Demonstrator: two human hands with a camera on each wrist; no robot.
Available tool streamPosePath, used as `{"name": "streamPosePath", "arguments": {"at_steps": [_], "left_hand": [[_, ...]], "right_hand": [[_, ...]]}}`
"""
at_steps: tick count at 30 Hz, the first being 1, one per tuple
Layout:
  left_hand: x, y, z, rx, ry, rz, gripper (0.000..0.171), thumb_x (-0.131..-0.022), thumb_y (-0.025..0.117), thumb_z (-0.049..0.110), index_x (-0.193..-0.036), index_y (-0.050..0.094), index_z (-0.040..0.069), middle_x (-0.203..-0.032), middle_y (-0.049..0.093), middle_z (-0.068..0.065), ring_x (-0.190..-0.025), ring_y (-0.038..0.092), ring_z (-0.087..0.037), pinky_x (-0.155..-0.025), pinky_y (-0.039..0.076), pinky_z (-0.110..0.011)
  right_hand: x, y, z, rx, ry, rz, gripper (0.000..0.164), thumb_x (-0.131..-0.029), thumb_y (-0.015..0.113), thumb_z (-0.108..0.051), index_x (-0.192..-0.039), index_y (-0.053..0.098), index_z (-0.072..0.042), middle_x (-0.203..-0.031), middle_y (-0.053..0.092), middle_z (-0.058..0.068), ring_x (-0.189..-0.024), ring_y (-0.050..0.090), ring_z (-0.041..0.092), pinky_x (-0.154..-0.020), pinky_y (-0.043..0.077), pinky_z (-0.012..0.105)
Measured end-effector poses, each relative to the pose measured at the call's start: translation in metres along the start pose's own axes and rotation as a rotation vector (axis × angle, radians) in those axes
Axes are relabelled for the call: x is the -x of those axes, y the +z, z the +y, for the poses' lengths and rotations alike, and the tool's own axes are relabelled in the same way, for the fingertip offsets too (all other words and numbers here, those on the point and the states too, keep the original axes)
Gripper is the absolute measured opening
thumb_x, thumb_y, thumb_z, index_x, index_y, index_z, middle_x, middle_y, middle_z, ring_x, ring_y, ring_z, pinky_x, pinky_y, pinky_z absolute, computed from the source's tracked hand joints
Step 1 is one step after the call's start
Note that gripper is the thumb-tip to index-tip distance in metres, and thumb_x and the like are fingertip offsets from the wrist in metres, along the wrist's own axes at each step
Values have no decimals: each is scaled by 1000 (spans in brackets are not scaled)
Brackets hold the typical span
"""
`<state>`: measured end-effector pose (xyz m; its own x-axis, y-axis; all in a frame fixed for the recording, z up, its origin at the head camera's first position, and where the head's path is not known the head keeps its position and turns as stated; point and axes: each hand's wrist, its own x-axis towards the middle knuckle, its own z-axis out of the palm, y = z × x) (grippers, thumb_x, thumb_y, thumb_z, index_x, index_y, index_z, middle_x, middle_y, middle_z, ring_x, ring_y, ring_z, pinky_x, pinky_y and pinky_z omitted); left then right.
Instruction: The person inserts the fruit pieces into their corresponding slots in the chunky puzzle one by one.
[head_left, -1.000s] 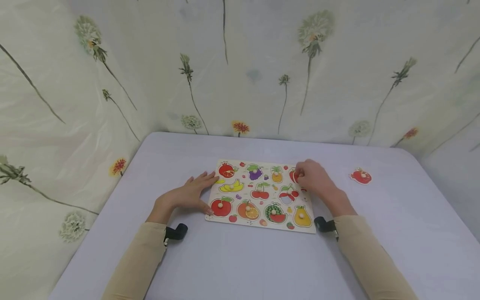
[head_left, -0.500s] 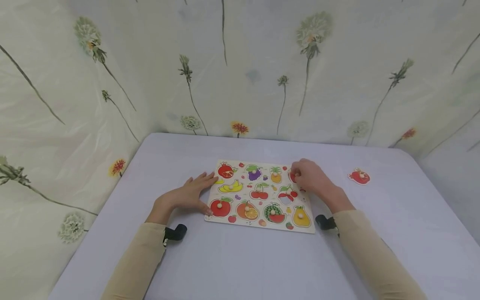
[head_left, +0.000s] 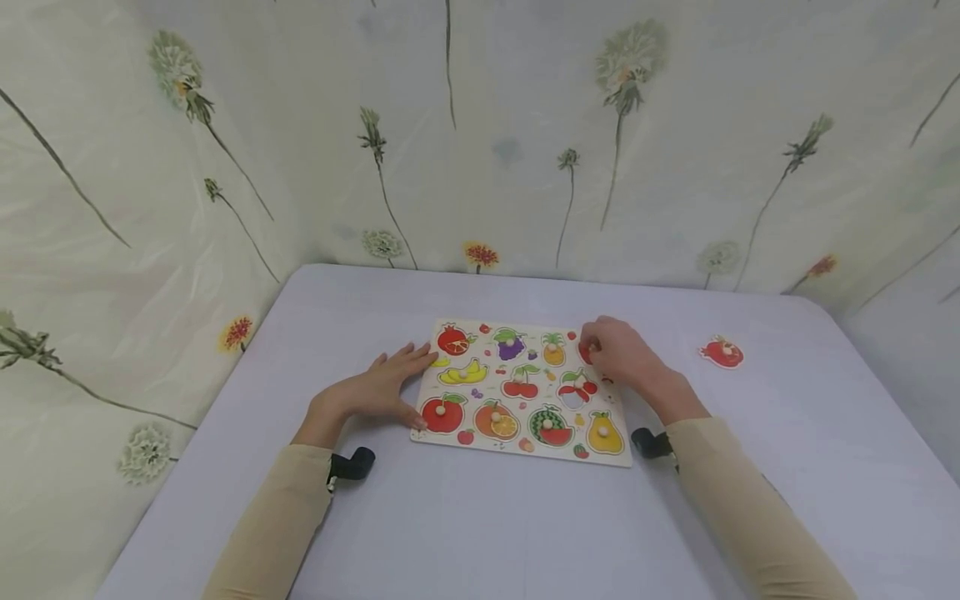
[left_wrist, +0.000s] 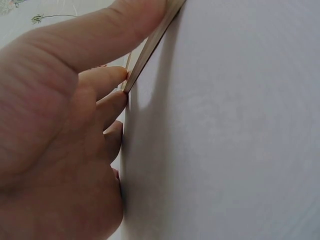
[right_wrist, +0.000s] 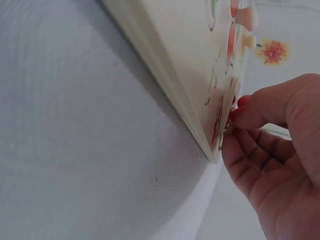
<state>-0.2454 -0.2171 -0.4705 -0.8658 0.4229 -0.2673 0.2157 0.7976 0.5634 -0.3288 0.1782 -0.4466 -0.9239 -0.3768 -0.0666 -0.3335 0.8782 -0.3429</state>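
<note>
A wooden peg puzzle board with fruit pieces lies on the table. My left hand rests at its left side with fingers spread, thumb on the near left corner and fingertips at the edge. At the far right corner my right hand pinches a red puzzle piece between thumb and fingers. In the right wrist view this thin piece stands close over the board's surface, slightly raised. The hand covers most of it and hides which fruit it is. Its recess is partly hidden too.
A loose pomegranate piece lies on the table to the right of the board. The white-covered table reaches a flower-print curtain at the back and left. Each wrist wears a small black camera.
My right hand has shifted slightly left with the red piece, over the board's far right corner. My left hand has stayed in place on the edge.
</note>
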Motion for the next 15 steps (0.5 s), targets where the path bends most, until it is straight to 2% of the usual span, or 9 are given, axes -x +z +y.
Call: {"name": "streamPosePath", "arguments": {"at_steps": [9,15], "left_hand": [[0,-1,0,6,8,1,110,-71,84,45,-159,21,27,-169,10,3,-158,-2,-24,-126,-1,-56],[0,-2,0,8,-4,-2,109,-71,85,42,-159,22,27,-169,11,3,-158,-1,-24,-126,0,-57]], "right_hand": [[-4,-1,-1,36,4,-34,19,-86,53,2,-96,66,-8,-95,57,9,-86,54,26,-64,46,28],[-6,-3,-4,100,-22,-92,16,-88,55,3,-92,64,-10,-93,54,7,-86,53,23,-65,45,28]]}}
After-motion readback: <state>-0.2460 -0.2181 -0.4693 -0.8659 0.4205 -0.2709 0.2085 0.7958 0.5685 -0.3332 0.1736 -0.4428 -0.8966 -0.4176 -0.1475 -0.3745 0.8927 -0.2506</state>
